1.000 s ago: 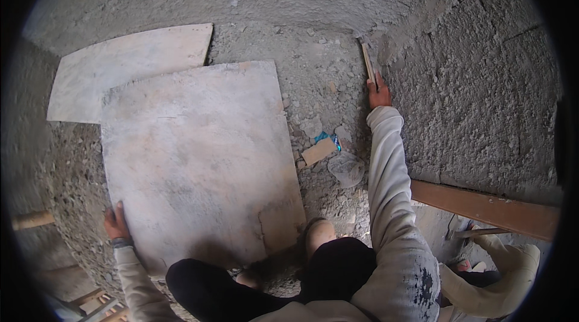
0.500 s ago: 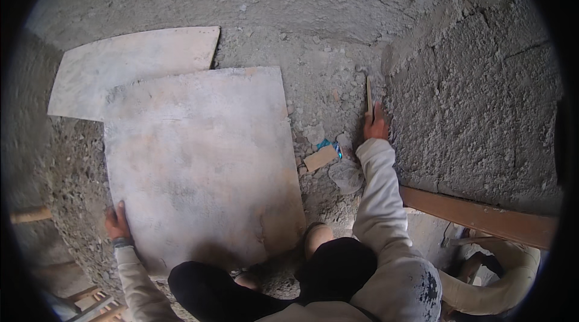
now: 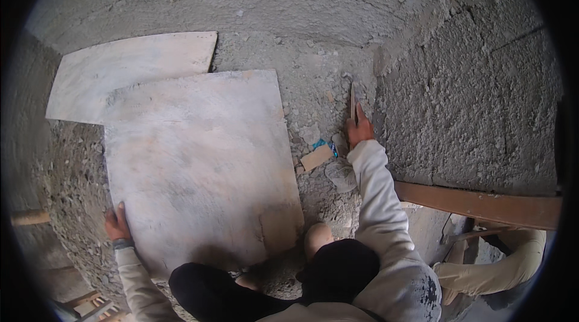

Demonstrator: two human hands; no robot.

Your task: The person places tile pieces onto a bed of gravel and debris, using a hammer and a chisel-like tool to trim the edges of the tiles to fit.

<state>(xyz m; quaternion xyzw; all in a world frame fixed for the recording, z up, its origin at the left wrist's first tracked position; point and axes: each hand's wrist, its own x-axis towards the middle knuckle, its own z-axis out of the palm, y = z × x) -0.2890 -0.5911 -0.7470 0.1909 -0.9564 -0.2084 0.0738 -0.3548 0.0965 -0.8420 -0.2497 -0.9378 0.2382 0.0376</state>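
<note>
A large pale, plaster-smeared board [image 3: 199, 159] lies in front of me, overlapping a second pale board [image 3: 126, 72] behind it. At the near left edge of the large one, my left hand [image 3: 117, 224] grips it, thumb up along the rim; the other fingers are partly hidden. My right hand [image 3: 360, 132] is stretched forward to the foot of the rough right wall [image 3: 464, 99]. Its fingers are closed around a thin flat tool [image 3: 353, 100], seen edge-on and pointing away from me; its exact kind cannot be made out.
Rubble and crumbs of mortar [image 3: 307, 102] cover the ground between board and wall. A small tan block [image 3: 317, 157], a blue wrapper [image 3: 325, 145] and a clear plastic bag [image 3: 341, 175] lie there. At right, a brown beam [image 3: 476, 204] runs near another person's light-clothed limb [image 3: 494, 271].
My right hand and the tool have shifted slightly left, away from the right wall, and the tool has turned a little. My left hand stays at the board's edge.
</note>
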